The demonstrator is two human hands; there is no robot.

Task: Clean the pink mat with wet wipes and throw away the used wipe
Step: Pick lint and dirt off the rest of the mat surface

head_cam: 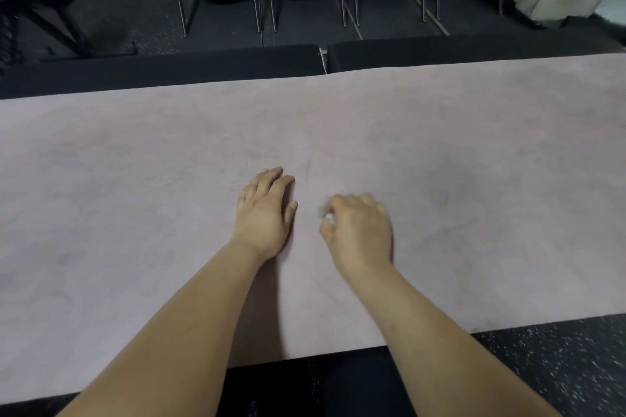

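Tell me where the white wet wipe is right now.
In the head view, the crumpled white wet wipe is bunched under the right hand, near the middle of the pink mat, just right of the flat left hand.

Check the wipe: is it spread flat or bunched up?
Bunched: the wipe shows only as a small wad in the curled right hand.

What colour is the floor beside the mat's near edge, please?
The floor is black with white speckles; head view.

The head-worn camera looks forward and steeply down, close over the pink mat (440,145) and floor (559,366).
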